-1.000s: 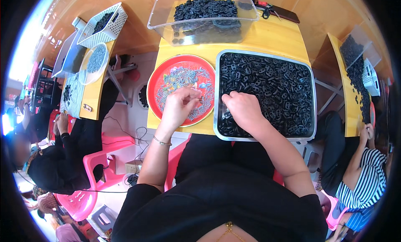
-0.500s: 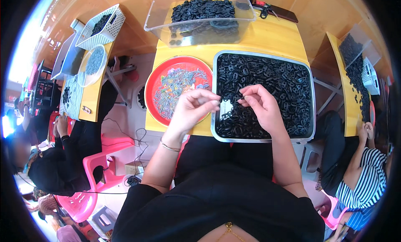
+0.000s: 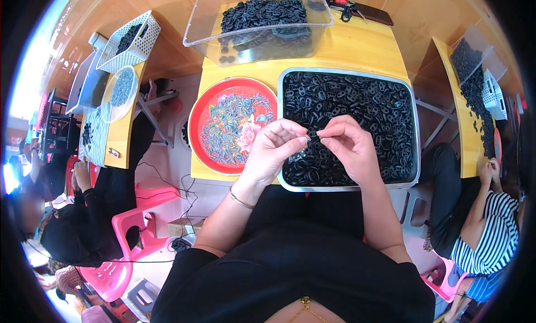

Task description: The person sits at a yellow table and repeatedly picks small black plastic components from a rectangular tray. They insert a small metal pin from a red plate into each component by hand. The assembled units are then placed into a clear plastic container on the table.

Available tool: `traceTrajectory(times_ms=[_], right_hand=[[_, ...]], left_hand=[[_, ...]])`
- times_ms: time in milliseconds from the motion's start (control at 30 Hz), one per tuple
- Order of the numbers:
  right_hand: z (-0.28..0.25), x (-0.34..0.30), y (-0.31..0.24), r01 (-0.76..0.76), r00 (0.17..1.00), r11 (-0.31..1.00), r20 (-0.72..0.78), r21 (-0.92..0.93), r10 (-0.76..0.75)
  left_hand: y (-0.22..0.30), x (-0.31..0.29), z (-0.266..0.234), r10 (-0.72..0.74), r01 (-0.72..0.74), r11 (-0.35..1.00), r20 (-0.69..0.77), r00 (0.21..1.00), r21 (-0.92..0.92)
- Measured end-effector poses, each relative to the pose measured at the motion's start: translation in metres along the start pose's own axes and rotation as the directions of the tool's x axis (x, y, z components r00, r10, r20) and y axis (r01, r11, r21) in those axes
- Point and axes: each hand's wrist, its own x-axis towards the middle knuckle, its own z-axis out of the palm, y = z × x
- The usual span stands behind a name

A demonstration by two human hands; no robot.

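Above the left half of a metal-rimmed tray, my left hand and my right hand come close together, thumb and forefinger pinched on each. Whatever sits between the fingertips is tiny and blends into the dark heap behind, so I cannot make it out. Small black oval pieces with two holes fill the tray. Left of it, partly behind my left hand, a round red tray with a printed flower holds many small thin silvery pieces.
A clear plastic bin of black pieces stands at the back of the yellow table, near scissors and a dark case. Co-workers sit at side tables left and right. A pink chair and cables are at the lower left.
My hands have come nearer each other, the left moving rightward, so their fingertips almost meet. The whole view has shifted slightly, and more of the red tray's flower print shows.
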Motion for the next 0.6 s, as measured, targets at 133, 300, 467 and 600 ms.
traceTrajectory(times_ms=[133, 300, 467, 600], right_hand=[[0.010, 0.002, -0.018, 0.022, 1.000, 0.996, 0.003, -0.084, -0.021], [0.010, 0.000, -0.018, -0.092, 0.996, 0.996, 0.021, 0.013, 0.092], [0.014, 0.006, -0.016, 0.130, 0.991, 0.980, 0.005, -0.149, -0.131], [0.019, 0.005, -0.018, 0.090, 0.993, 0.987, -0.059, -0.132, -0.098]], left_hand=[[0.000, -0.001, 0.001, 0.027, -0.028, 1.000, -0.022, 0.999, -0.009], [0.004, -0.001, 0.004, 0.077, -0.077, 0.997, -0.022, 0.997, 0.005], [0.007, -0.003, 0.006, 0.091, -0.091, 0.996, -0.021, 0.996, -0.006], [0.007, -0.003, 0.007, 0.113, -0.113, 0.994, -0.019, 0.993, -0.005]])
